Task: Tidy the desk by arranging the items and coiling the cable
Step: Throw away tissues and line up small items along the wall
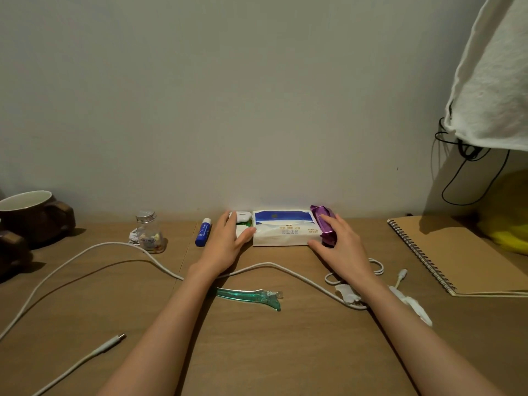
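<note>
The left hand (228, 242) lies flat with its fingers straight over a small white case (243, 216), and its thumb touches the left end of the tissue pack (283, 232). The right hand (340, 244) rests straight fingers on a purple packet (324, 224) at the pack's right end. The pack's gold print is too small to read. The white cable (94, 250) sprawls uncoiled across the desk (257, 352), passing under the left wrist.

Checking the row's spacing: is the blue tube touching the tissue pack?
Apart. Head view shows the left hand resting between the blue tube and the tissue pack.
</note>
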